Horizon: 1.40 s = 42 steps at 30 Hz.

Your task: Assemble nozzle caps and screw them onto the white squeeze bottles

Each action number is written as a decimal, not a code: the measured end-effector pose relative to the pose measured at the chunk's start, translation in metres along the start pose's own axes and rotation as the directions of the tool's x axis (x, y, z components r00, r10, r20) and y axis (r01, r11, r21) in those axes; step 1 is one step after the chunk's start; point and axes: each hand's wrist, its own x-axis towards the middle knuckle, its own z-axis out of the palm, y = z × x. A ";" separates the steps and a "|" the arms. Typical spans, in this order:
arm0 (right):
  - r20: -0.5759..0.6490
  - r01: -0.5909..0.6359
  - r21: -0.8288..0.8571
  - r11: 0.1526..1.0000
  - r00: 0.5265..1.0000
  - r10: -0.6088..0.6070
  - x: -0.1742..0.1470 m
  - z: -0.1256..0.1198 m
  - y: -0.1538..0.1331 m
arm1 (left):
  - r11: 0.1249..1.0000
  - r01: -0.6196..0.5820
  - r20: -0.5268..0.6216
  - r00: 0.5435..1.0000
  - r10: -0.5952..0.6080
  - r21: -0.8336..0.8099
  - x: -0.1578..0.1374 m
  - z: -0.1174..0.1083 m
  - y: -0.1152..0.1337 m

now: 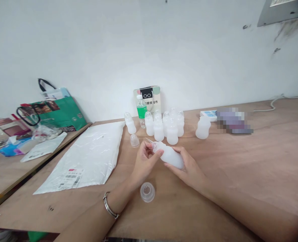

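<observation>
A frosted white baby bottle (173,156) lies tilted in my right hand (189,164), its fingers wrapped round the body. My left hand (147,156) pinches a small clear piece (154,145) at the bottle's mouth; a thin clear strand sticks out there. What exactly this piece is stays partly hidden by the fingers. Below my hands a clear ring-shaped cap (147,192) lies on the table. Beyond my left hand stands a clear dome cap (134,140). Several capped baby bottles (172,131) stand grouped behind, and one uncapped bottle (203,127) stands to their right.
A white plastic mailer (88,151) lies to the left on the wooden table (239,161). A water bottle (142,112) and a paper bag (154,97) stand by the wall. A green bag (60,112) is farther left; a white box (208,116) and a blurred item (233,121) sit right.
</observation>
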 end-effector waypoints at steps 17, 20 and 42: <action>-0.013 0.027 -0.047 0.999 1.000 -0.028 0.000 -0.003 0.003 | 0.999 0.007 0.140 0.990 -0.015 0.053 0.004 -0.010 0.004; 0.040 -0.010 0.043 0.999 0.999 0.008 0.002 -0.004 0.003 | 0.997 0.018 0.214 0.976 -0.034 0.076 0.003 -0.014 0.009; 0.127 -0.064 0.356 0.932 0.992 0.020 0.002 -0.009 0.003 | 0.998 -0.010 0.104 0.995 0.005 0.054 0.010 -0.017 -0.003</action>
